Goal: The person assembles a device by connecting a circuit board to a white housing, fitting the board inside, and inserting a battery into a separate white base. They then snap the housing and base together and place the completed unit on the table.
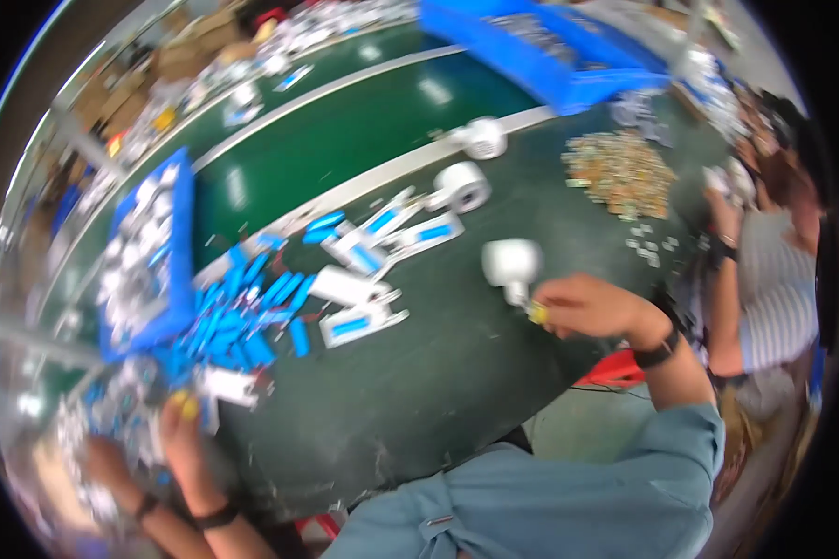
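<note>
My right hand (587, 306), with a yellow cover on a fingertip, pinches the narrow neck end of a white round-headed part (511, 261) above the dark green table. Motion blurs this part. At the lower left, my left hand (183, 443) also wears a yellow fingertip cover; blur hides what its fingers do. Beside it lies a white casing (229, 386) at the edge of a heap of blue cylindrical cells (233, 321). White open casings with blue cells (352, 326) lie mid-table, near two similar round-headed parts (461, 187).
A blue bin of white parts (185, 270) stands left; a larger blue bin (569, 93) is at the back. Small tan pieces (620, 172) form a pile at right. A co-worker's hand (725, 212) is at the right edge; another hand (112, 469) is beside my left.
</note>
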Motion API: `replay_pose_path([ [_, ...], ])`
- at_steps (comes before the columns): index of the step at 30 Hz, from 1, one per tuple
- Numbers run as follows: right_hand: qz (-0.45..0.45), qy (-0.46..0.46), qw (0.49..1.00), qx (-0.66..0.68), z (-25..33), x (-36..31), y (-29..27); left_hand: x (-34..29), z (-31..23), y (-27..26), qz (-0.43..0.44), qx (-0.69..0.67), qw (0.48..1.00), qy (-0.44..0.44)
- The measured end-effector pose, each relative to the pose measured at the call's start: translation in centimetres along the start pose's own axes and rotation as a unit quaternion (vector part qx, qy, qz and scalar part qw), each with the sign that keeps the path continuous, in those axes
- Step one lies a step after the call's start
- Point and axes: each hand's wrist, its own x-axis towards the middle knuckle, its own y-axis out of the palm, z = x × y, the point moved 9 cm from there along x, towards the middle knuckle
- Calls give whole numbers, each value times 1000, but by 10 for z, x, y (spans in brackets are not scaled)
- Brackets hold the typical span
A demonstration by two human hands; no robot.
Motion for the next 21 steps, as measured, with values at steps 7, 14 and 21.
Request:
replay_pose_path([
  [7, 82, 34, 959, 270, 25, 5, 110, -60, -45, 82, 147, -148, 976, -56],
  [14, 200, -20, 936, 289, 49, 40, 199, -112, -49, 121, 160, 135, 977, 33],
  [21, 179, -56, 953, 236, 50, 49, 215, -136, -111, 136, 93, 416, 861, 276],
])
